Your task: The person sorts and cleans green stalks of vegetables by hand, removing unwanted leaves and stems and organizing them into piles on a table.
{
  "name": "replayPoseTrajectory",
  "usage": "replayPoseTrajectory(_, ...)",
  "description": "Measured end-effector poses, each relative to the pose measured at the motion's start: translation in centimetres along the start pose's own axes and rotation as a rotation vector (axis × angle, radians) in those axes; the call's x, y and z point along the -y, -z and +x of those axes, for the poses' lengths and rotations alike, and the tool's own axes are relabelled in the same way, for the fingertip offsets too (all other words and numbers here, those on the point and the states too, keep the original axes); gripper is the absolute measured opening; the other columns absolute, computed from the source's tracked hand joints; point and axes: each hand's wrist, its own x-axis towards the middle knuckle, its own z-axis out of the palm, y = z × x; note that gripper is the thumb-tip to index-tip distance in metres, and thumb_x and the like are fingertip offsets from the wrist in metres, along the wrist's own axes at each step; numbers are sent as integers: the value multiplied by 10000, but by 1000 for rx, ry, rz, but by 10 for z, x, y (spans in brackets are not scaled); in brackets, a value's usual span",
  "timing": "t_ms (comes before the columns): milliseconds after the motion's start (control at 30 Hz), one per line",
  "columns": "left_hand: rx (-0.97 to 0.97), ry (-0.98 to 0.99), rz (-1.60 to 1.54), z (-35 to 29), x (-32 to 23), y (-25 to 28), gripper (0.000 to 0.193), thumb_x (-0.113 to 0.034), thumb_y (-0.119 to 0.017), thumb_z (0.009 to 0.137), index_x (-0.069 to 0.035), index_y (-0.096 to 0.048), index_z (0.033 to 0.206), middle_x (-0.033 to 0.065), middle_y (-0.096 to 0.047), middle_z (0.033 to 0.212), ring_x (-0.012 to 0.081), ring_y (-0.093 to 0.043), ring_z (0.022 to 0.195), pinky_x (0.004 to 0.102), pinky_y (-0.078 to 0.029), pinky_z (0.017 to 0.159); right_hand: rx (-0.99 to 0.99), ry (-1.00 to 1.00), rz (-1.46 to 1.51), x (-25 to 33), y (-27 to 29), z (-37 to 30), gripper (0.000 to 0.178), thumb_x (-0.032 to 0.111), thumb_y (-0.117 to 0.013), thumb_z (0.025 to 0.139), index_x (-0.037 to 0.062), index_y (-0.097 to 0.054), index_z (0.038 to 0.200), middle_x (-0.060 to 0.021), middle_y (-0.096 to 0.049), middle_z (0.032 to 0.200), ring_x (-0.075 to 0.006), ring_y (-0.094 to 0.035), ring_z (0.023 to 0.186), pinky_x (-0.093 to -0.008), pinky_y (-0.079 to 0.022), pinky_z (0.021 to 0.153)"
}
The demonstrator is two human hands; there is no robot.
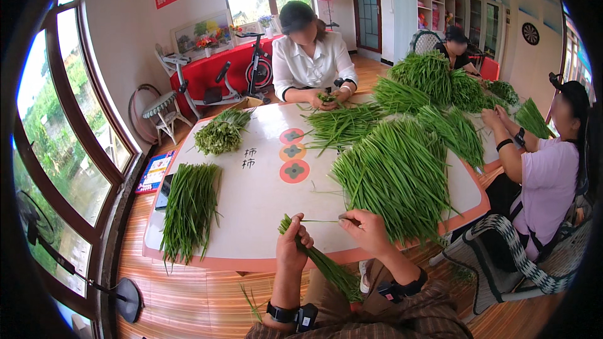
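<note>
Clenches chive bunch [330,271] in left hand [293,245], pinches blade [320,220] in right hand [370,233], beside table [251,229] bearing black lettering [249,164] and chive heap [397,179].

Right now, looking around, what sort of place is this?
Probably a shared activity room: it has an exercise bike, a dartboard and a big table with piles of green stalks on it.

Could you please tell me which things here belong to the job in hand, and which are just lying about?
Job:
- left hand, gripping bunch
- right hand, pinching strand
- large green pile
- table

Lying about:
- exercise bike
- stool
- dartboard
</note>
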Motion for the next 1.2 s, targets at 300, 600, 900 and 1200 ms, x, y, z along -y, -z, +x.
replayPoseTrajectory(300,11,-23,33,-2,-3,-7,227,-204,-537,863,-31,-500,1006,-12,-391,618,95,-360,494,251,-318,456,-72,327,-256,3,11,-6,126,116,-624,748,17,-619,825,-109,-580,685,-256,-550,642,-330,-447,577)
replayPoseTrajectory(600,-83,-105,232,-7,-2,-15,229,-195,-538,862,31,-531,895,14,-434,624,110,-408,511,251,-334,463,249,281,-292,6,12,-19,130,153,-585,693,29,-547,691,-118,-557,661,-288,-543,648,-363,-445,588)
replayPoseTrajectory(900,-56,-130,218,-7,-10,-19,216,-201,-538,862,15,-530,868,23,-453,659,119,-427,537,256,-346,482,237,-4,-192,-1,36,-17,230,257,-583,743,26,-578,741,-146,-568,664,-262,-570,612,-363,-429,559)
replayPoseTrajectory(1200,2,-128,100,-2,-17,-1,196,-214,-506,877,-19,-513,861,75,-530,775,206,-540,736,327,-466,643,616,-149,-302,9,27,6,244,258,-595,762,44,-634,873,-137,-605,745,-226,-596,761,-300,-453,667)
